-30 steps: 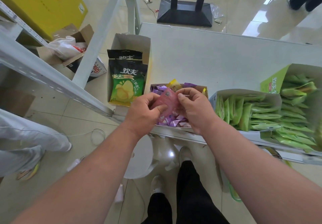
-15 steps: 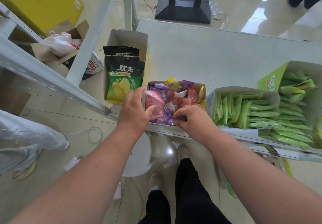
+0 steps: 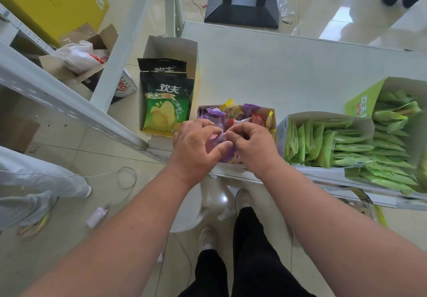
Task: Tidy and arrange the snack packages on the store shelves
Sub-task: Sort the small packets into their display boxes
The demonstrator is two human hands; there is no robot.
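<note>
On the shelf (image 3: 265, 66) in front of you, the leftmost carton (image 3: 169, 47) already looks sorted: its black-and-green chip bags (image 3: 165, 102) stand upright in a short row facing you, with bare space behind them, so it could take more stock if there is any; next along, the small box of mixed sweets (image 3: 235, 114) at the shelf's front edge is, to my eye, the unfinished part, since its purple, yellow, red and orange packets lie jumbled at all angles; your left hand (image 3: 196, 144) and your right hand (image 3: 251, 146) meet over its near end, both with fingers curled and pinching a purple packet (image 3: 218, 139) between them, thumbs nearly touching; the packet is glossy, crinkled and soft-looking, and how much of it sits in your grip is hidden by your fingers; further right, the two open cartons of green packets (image 3: 328, 144) stand close-packed on edge and look largely in order, though the far-right carton (image 3: 397, 135) has its packets fanned loosely; I judge the tidying partway through, the sweets still needing to be straightened.
</note>
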